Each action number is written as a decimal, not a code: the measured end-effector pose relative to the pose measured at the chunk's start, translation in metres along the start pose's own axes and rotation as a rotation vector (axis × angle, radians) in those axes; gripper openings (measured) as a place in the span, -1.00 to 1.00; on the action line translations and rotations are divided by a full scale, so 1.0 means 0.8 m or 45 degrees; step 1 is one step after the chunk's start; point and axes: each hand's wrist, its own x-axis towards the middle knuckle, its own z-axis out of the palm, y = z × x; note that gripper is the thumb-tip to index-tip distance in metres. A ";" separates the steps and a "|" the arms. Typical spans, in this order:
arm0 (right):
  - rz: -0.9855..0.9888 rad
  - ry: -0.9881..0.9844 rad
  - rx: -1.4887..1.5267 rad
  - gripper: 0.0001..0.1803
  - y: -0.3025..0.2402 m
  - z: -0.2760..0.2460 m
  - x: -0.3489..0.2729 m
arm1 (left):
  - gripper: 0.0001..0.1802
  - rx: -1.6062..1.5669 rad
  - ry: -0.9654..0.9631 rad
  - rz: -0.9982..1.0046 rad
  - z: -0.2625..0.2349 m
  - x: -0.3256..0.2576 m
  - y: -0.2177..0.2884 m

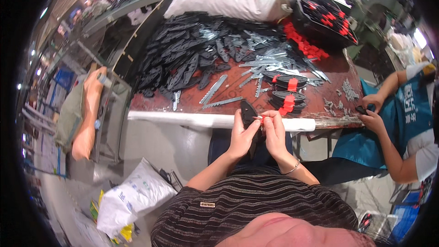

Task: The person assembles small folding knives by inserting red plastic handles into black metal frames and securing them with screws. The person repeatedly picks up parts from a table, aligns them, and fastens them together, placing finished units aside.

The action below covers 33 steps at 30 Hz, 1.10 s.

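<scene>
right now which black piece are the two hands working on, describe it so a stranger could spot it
Start at the brown worktable and follow its pale front edge to the middle, where the left hand and right hand meet. The black handle shell stands upright between them, unlike the heaped shells lying flat on the table.

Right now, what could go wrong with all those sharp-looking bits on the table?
The toothed metal blades lie loose near the table edge, so one could perhaps slide off or nick a finger. The left hand and right hand pinch a black handle piece close together; a slip might jab a fingertip.
</scene>
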 end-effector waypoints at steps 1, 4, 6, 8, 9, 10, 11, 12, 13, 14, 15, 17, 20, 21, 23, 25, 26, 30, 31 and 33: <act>-0.012 0.009 -0.014 -0.82 -0.005 0.003 0.000 | -0.72 -0.090 0.027 -0.031 0.002 -0.001 0.001; -0.204 0.038 -0.296 -0.81 -0.007 -0.003 0.003 | -0.73 -0.110 0.065 0.001 0.006 0.000 0.000; -0.301 0.070 -0.493 -0.81 -0.014 -0.006 0.002 | -0.66 -0.162 0.057 -0.023 0.004 -0.001 -0.004; -0.271 0.067 -0.425 -0.80 -0.014 -0.010 0.003 | -0.65 -0.219 0.078 -0.069 0.010 0.000 -0.002; -0.252 0.064 -0.389 -0.80 -0.014 -0.011 0.002 | -0.65 -0.227 0.062 -0.072 0.013 0.001 -0.002; -0.150 0.033 -0.232 -0.81 -0.015 -0.013 0.004 | -0.65 -0.235 0.048 -0.074 0.015 0.002 -0.001; -0.111 0.017 -0.173 -0.81 -0.014 -0.014 0.003 | -0.65 -0.240 0.031 -0.084 0.016 0.001 -0.002; -0.073 0.000 -0.112 -0.82 -0.012 -0.015 0.004 | -0.64 -0.148 0.027 -0.056 0.018 0.002 -0.001; -0.036 -0.018 -0.049 -0.82 -0.011 -0.016 0.006 | -0.63 -0.055 0.023 -0.027 0.021 0.006 0.001; -0.074 -0.002 -0.096 -0.83 -0.012 -0.019 0.008 | -0.63 0.043 0.022 -0.022 0.022 0.005 0.002; -0.084 0.018 -0.102 -0.83 -0.009 -0.019 0.008 | -0.58 0.111 -0.006 -0.073 0.018 0.006 0.000; -0.126 0.061 -0.210 -0.84 -0.012 -0.024 0.009 | -0.62 -0.113 -0.033 -0.182 0.030 0.009 0.003; -0.191 0.113 -0.234 -0.80 -0.010 -0.027 0.010 | -0.61 -0.251 -0.102 -0.232 0.033 0.010 0.006; -0.154 0.085 -0.145 -0.79 -0.011 -0.027 0.008 | -0.60 -0.255 -0.121 -0.270 0.028 0.009 0.003; -0.087 0.025 -0.168 -0.80 -0.012 -0.033 0.008 | -0.60 -0.261 -0.122 -0.318 0.027 0.010 0.004; -0.109 0.003 -0.181 -0.80 -0.003 -0.036 0.006 | -0.60 -0.153 -0.128 -0.287 0.022 0.009 0.000; -0.129 0.005 -0.190 -0.81 -0.002 -0.039 0.008 | -0.60 -0.098 -0.148 -0.269 0.021 0.013 -0.002; -0.083 0.014 -0.323 -0.80 -0.005 -0.042 0.018 | -0.50 0.298 -0.222 -0.085 0.023 0.029 -0.016; -0.088 0.041 -0.281 -0.81 -0.003 -0.040 0.019 | -0.43 0.233 -0.229 -0.115 0.026 0.031 -0.015; -0.194 0.098 -0.259 -0.82 0.003 -0.040 0.020 | -0.40 0.035 -0.253 -0.230 0.018 0.034 -0.022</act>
